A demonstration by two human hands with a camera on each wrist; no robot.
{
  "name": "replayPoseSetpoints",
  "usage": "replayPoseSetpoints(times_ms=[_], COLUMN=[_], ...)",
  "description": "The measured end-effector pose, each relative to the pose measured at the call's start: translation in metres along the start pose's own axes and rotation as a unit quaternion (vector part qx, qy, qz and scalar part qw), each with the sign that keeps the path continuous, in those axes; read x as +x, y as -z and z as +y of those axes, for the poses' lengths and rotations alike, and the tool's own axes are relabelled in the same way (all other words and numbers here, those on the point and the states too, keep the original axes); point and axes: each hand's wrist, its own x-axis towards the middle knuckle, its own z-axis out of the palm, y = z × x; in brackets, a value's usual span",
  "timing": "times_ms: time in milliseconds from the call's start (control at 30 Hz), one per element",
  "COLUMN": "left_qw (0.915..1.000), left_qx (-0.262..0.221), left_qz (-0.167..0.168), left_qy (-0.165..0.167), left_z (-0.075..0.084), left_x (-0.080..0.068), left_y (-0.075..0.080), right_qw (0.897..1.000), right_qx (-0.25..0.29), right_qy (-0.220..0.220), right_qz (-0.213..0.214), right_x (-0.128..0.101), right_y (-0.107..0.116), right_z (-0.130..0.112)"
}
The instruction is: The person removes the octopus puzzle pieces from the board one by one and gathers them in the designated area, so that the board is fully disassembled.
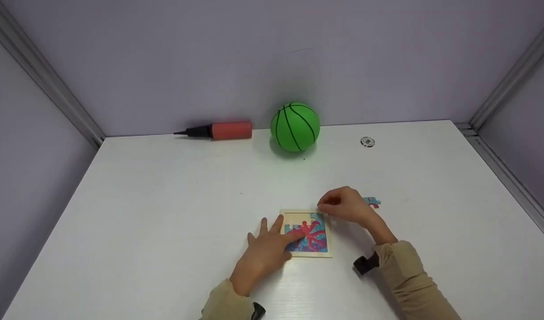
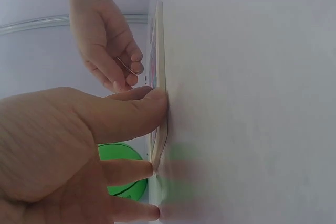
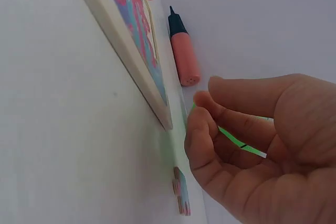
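A square wooden jigsaw puzzle with a pink octopus on blue lies in its pale frame; bare wood shows at its upper left. My left hand rests over the puzzle's left side, fingers spread. Its index finger lies on the picture and its thumb touches the frame's near edge. At the upper right corner hovers my right hand, fingers loosely bent. Between its thumb and index finger nothing shows. A loose puzzle piece lies just beyond the right hand, partly hidden by it.
Toward the back of the white table sits a green ball with black lines. A red and black hand pump lies left of it, along the back wall. To the right is a small round black-and-white disc.
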Motion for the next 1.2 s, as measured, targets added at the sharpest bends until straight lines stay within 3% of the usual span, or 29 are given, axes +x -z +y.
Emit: replayPoseSetpoints(times_ms=[200, 500, 733, 933, 1200], left_qw=[1.0000, 0.9999, 1.0000, 0.9999, 0.9994], left_qx=[0.002, -0.014, -0.008, -0.010, 0.014], left_qz=[0.004, 0.003, 0.002, 0.003, 0.024], left_qy=[0.002, 0.002, 0.003, 0.003, -0.023], left_z=[0.000, 0.000, 0.000, -0.001, -0.002], left_x=[0.000, 0.001, 0.001, 0.001, -0.002], left_y=[0.000, 0.000, 0.001, 0.000, 0.000], right_qw=[0.998, 0.997, 0.991, 0.992, 0.995], right_qx=[-0.045, -0.056, -0.093, -0.076, -0.055], right_qy=[0.039, 0.036, 0.069, 0.072, 0.058], right_qz=[-0.010, -0.030, -0.069, -0.076, -0.068], right_x=[0.000, 0.000, -0.003, -0.003, -0.003], right_y=[-0.004, -0.004, 0.001, 0.000, -0.002], right_z=[-0.003, -0.003, -0.011, -0.010, -0.008])
